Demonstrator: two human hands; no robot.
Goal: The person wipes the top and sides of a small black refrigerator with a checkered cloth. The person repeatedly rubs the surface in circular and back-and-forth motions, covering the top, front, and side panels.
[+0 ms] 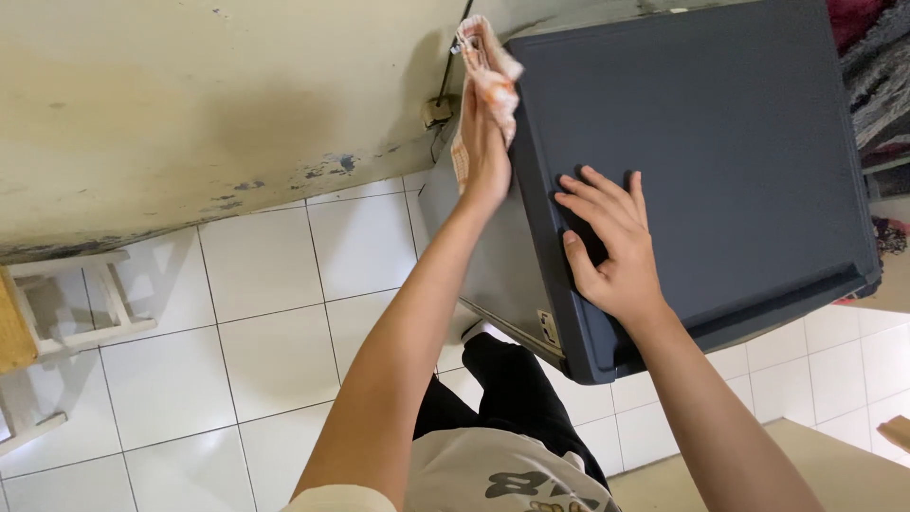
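**Wiping the side of a small dark fridge**

Seen from above, at the far left stands a pale wooden stool point(66, 313) on a white tiled floor point(265, 322), below a stained cream wall point(190, 85). Moving right, the person's left hand point(483, 142) reaches up along the left side of a small dark grey fridge point(720, 152), near its back corner. The fingers are curled around a peach-and-white cloth point(493, 66), pressing it against the fridge's side; the cloth bunches above the fingertips and hangs down behind the palm. Further right, the right hand point(611, 242) lies flat on the fridge's top near the front left edge, fingers spread wide and holding nothing. Below, the person's dark trousers point(512, 389) and pale shirt show between the arms.
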